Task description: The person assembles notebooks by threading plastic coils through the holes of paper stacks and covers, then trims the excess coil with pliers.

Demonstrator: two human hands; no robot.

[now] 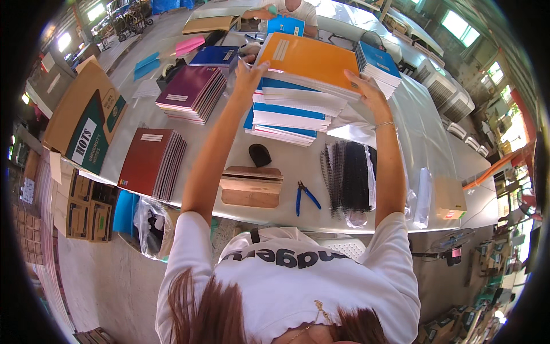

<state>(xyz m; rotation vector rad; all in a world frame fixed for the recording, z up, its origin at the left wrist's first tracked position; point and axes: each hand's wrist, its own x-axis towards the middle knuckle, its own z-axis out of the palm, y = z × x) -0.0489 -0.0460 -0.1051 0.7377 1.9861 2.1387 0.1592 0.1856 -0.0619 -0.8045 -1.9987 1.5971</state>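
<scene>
Orange-covered notebook bundle (pixel 309 60) sits at the top of a tall pile of blue-and-white notebooks (pixel 289 114) at the far middle of the worktop (pixel 229 155); both hands hold it. Worktop is long, pale grey, covered with clear plastic sheet. Left hand (pixel 247 73) has its grip closed on the left edge of the orange bundle, fingers curled over the top corner. Right hand (pixel 366 89) presses against the right edge, grip clamped on that side, thin bracelet at the wrist.

Left of the pile: stack of maroon-purple notebooks (pixel 192 92), and nearer, a leaning stack of dark red notebooks (pixel 152 163) at the worktop's near left edge. Far left, off the worktop, a large brown cardboard box (pixel 83 117) with a green panel. Far right of the pile, a second stack of blue notebooks (pixel 379 66).

Near middle: wooden block jig (pixel 251 186), just beside it on the right a pair of blue-handled pliers (pixel 305 196). A bundle of black spiral binding coils (pixel 349 175) lies right of the pliers. Small black rounded object (pixel 259 155) sits just beyond the wooden block.

Another person's hand (pixel 260 12) shows at the far end of the worktop.
</scene>
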